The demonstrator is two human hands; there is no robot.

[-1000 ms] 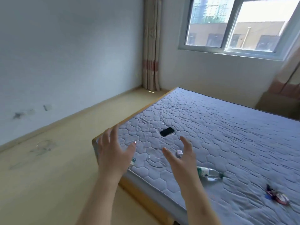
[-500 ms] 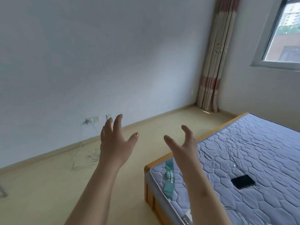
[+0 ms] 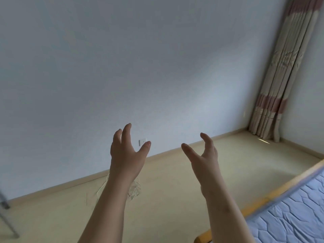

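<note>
Two hands up in the air, both empty: left hand (image 3: 125, 151) and right hand (image 3: 205, 155), fingers spread and loosely bent. One blue quilted mattress (image 3: 289, 216) on one wooden bed frame (image 3: 273, 195), cut off at the right. One metal leg (image 3: 7, 218), cut off at the left. One white cable (image 3: 135, 189) tangled at the floor's wall edge, half hidden behind my left forearm. One wall socket (image 3: 142, 142). One curtain (image 3: 280, 76), top cropped.
</note>
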